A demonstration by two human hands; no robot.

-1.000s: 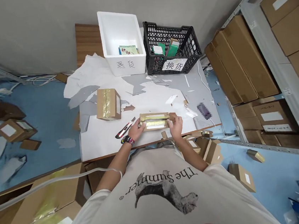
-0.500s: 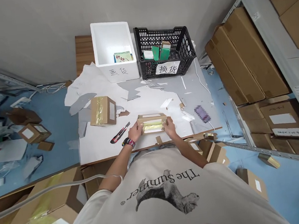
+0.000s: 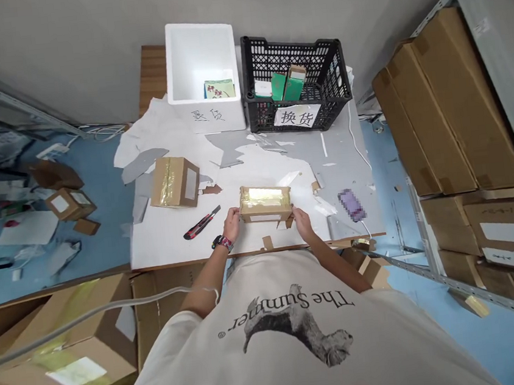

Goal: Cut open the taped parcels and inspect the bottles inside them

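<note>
A brown cardboard box (image 3: 266, 204) with shiny yellowish tape across its top lies near the table's front edge. My left hand (image 3: 231, 224) grips its left side, and my right hand (image 3: 303, 223) grips its right side near the front corner. A red and black utility knife (image 3: 202, 223) lies just left of my left hand, not touched. Further left sits a second taped cardboard box (image 3: 174, 182). Small scraps of tape and cardboard lie by my right hand.
The white table (image 3: 166, 248) is littered with torn paper and grey backing sheets. Behind it stand a white foam box (image 3: 201, 63) and a black plastic crate (image 3: 294, 72) holding small packages. A pixelated purple object (image 3: 351, 205) lies right. Cardboard cartons fill the shelves and floor.
The box has been rolled toward me, so its taped face now lies on top and the side with the white label faces me. My view has shifted slightly.
</note>
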